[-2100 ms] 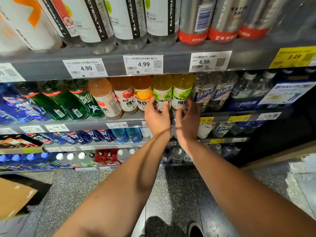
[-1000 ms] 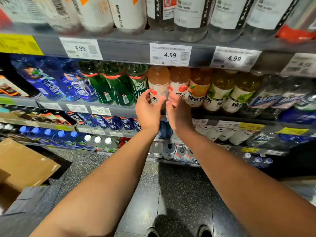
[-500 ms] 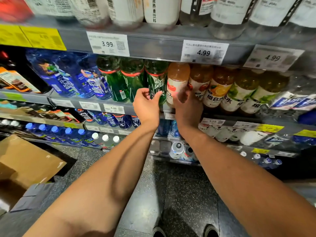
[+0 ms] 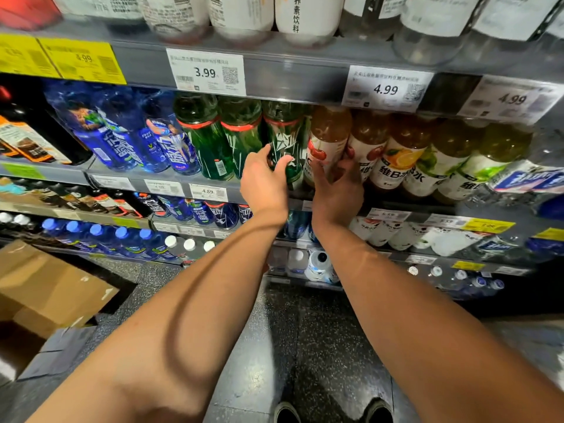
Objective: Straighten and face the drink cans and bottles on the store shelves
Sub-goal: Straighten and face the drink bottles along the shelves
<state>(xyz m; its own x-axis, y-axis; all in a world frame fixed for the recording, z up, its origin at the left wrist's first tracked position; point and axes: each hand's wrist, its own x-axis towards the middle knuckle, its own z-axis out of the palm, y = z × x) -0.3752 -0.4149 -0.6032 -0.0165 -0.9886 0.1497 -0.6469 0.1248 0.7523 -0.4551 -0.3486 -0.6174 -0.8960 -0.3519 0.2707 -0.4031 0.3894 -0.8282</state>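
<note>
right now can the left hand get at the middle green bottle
Probably yes. The left hand grips the rightmost green bottle, and the middle green bottle stands right beside it at the shelf front with nothing before it.

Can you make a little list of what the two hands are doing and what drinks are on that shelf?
left hand: grips the rightmost green bottle
right hand: holds the cherry-label bottle
left of the green bottles: blue bottles
further right: orange-label bottle, then lime-label bottles
price tag above the green bottles: 3.99
floor: cardboard box
</note>
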